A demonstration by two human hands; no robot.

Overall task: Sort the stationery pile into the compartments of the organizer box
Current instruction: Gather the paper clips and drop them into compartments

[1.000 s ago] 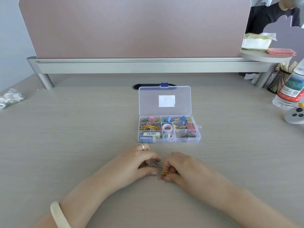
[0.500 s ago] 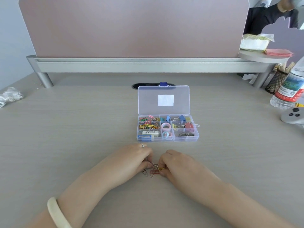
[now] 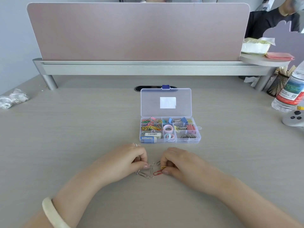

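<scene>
Grey desk (image 3: 74,137) is carrying the open organizer box (image 3: 170,142) just beyond both hands. Left hand (image 3: 130,160) is pinching one silver clip (image 3: 151,164) of the loose pile (image 3: 144,174); right hand (image 3: 177,162) is pinching a yellow clip (image 3: 163,167), curled fingers (image 3: 167,159) hiding most of it.

Just in front of the open organizer box (image 3: 170,142), low over the desk (image 3: 82,129): left hand (image 3: 130,160) with ring (image 3: 134,144) and pale bracelet (image 3: 51,213), pinching one of the silver paper clips (image 3: 144,174) linked in a loose chain. Beside it, right hand (image 3: 177,162) pinching a yellow paper clip (image 3: 163,167), a red paper clip (image 3: 157,172) at the thumb tip. Inside the box: coloured clips rear left, binder clips rear right, tape rolls in the middle, erasers front left. Far left of the box, crumpled plastic (image 3: 13,98); far right, a water bottle (image 3: 289,94); behind, a pink divider panel (image 3: 138,32).
</scene>
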